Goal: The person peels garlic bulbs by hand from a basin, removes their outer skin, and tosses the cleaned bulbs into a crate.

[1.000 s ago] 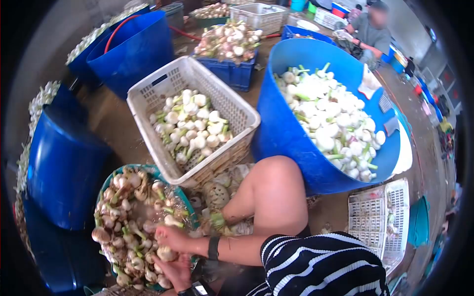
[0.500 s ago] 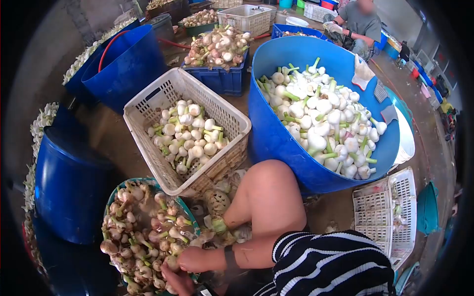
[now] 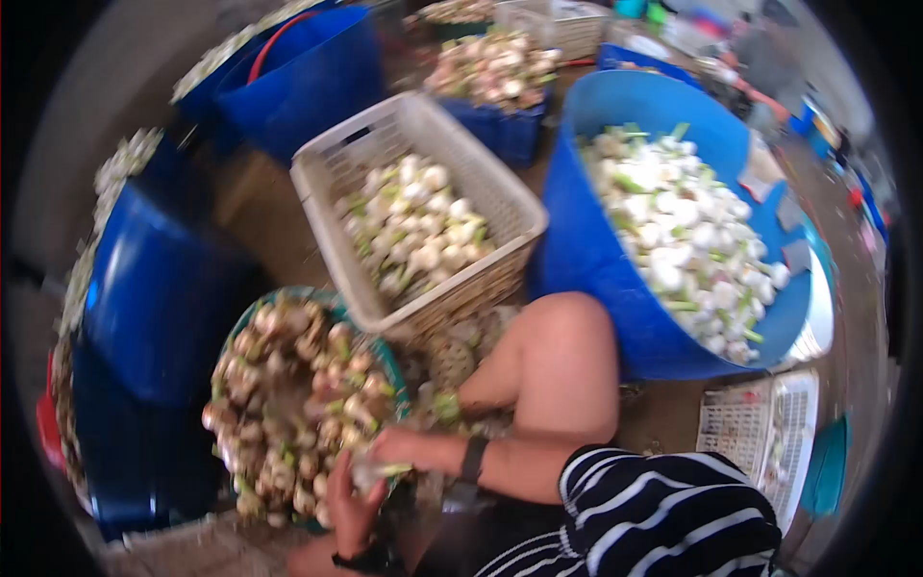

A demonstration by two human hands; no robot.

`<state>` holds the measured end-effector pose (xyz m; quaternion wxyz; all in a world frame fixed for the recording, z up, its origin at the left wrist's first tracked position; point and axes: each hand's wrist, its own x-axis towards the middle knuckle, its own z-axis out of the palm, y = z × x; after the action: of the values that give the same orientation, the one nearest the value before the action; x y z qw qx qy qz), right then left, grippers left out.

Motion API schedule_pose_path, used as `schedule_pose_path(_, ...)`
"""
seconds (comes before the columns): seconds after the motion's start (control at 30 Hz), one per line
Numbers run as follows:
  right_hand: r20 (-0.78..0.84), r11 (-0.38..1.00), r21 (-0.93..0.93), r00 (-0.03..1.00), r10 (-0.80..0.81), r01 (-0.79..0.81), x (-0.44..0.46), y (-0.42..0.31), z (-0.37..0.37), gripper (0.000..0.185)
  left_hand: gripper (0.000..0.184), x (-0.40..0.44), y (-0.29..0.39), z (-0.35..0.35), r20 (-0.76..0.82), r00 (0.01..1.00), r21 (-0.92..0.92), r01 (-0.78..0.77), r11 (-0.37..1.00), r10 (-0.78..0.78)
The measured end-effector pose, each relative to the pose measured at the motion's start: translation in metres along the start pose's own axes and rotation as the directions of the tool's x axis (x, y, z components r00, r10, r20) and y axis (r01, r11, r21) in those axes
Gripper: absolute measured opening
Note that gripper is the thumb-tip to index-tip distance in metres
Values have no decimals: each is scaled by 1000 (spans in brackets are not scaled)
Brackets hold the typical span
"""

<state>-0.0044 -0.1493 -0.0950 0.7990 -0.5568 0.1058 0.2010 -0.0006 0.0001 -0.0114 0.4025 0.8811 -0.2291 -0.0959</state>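
While motion blur softens the view, a pale garlic bulb with a short green stem (image 3: 369,471) shows between the two bare hands, nearer the person than the white perforated plastic crate (image 3: 471,288), which serves as the landmark. The left hand (image 3: 350,508) is palm up, its thumb and forefinger apart beside the bulb. The right hand (image 3: 402,448) comes over from the other side with its fingers curled in close together at the bulb; whether they are clamped on it, I cannot tell.

Just below the crate and to its left, the round green-rimmed tub (image 3: 391,363) holds brownish, unclean-looking bulbs, and the hands are at its near edge. Whiter bulbs (image 3: 418,226) lie inside the crate, and more fill the big blue plastic tub (image 3: 586,279) on its right.

To handle this bulb well, I would cradle its round body in the left palm and let the right fingertips do the fine work. Light pressure, short movements and a steady left wrist should spare the cloves, keep the stem from snapping and stop a slippery bulb dropping.
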Motion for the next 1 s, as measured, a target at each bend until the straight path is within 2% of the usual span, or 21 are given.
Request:
schedule_pose_path(0.03, -43, 992, -7, 992, 122, -122, -6, -13, -2, 16, 49, -1, 2, -2, -44, 995, 108, -89, 990, 94)
schedule_pose_path(0.07, 48, 985, 122, 992, 113, -118, -16, -21, -7, 17, 46, 4, 12, -9, -12, 977, 248, -202, 947, 212)
schedule_pose_path(0.1, -7, 988, 96, 993, 122, -121, -18, -34, 0, 19, 44, 6, 21, -15, 53, 949, 377, -306, 874, 310)
schedule_pose_path(0.17, -78, 974, -213, 995, 63, -78, -20, -53, 9, 20, 38, 1, 7, -6, -32, 994, -31, -102, 994, 101)
schedule_pose_path(0.23, -77, 988, -148, 997, 23, -34, -31, -74, 13, 20, 32, -3, 2, 0, -94, 995, -309, -8, 951, -22)
schedule_pose_path(0.3, -113, 927, 375, 992, 53, -7, -30, -63, 2, 15, 25, -10, -3, 5, -164, 986, -308, -64, 949, 13)
schedule_pose_path(0.33, -199, 822, 563, 980, 29, 90, -29, -64, -9, 12, 24, -12, 5, 8, -263, 948, -576, -7, 817, -177)
schedule_pose_path(0.37, -301, 793, 581, 954, 1, 183, -28, -61, -25, 11, 23, -14, 9, 9, -296, 877, -796, -9, 605, -377)
schedule_pose_path(0.4, -284, 847, 511, 959, 5, 147, -32, -66, -43, 10, 22, -14, 4, 11, -295, 784, -901, -38, 433, -546)
schedule_pose_path(0.43, -277, 996, 86, 961, 19, 5, -38, -71, -51, 14, 22, -15, 0, 9, -305, 774, -899, -41, 436, -555)
schedule_pose_path(0.47, -235, 791, -596, 911, -339, 141, -44, -62, -51, 18, 22, -17, -4, 8, -373, 769, -847, -54, 528, -520)
schedule_pose_path(0.5, 33, 171, -972, 820, -571, 159, -50, -53, -49, 21, 22, -17, -5, 8, -432, 766, -788, -64, 612, -476)
schedule_pose_path(0.53, 28, 173, -973, 824, -566, 153, -53, -62, -35, 21, 22, -18, -4, 7, -489, 762, -664, -9, 748, -425)
schedule_pose_path(0.57, -25, 359, -917, 872, -489, 175, -54, -72, -17, 22, 22, -17, -1, 7, -481, 765, -670, -5, 742, -428)
schedule_pose_path(0.6, -61, 532, -828, 914, -402, 179, -54, -84, 1, 23, 24, -15, 4, 5, -593, 788, -354, -68, 933, -168)
schedule_pose_path(0.63, -64, 532, -829, 915, -399, 174, -53, -92, 13, 23, 25, -14, 9, 3, -603, 789, 11, -140, 990, 118)
schedule_pose_path(0.67, -51, 551, -819, 937, -346, 158, -51, -99, 24, 21, 29, -14, 12, 3, -581, 789, 100, -173, 980, 198)
schedule_pose_path(0.77, -55, 563, -814, 948, -313, 138, -43, -94, 31, 20, 23, -14, 21, -1, -510, 783, 279, -241, 930, 356)
schedule_pose_path(0.83, -65, 550, -824, 942, -330, 136, -36, -80, 22, 20, 22, -15, 19, 5, -580, 752, 217, -227, 949, 312)
schedule_pose_path(0.9, -72, 595, -796, 959, -276, 111, -36, -63, 4, 21, 27, -17, 22, 3, -656, 751, 58, -39, 998, 67)
schedule_pose_path(1.0, -154, 765, -624, 935, -320, 159, -49, -78, 15, 20, 26, -14, 20, 5, -616, 762, 163, -125, 979, 200)
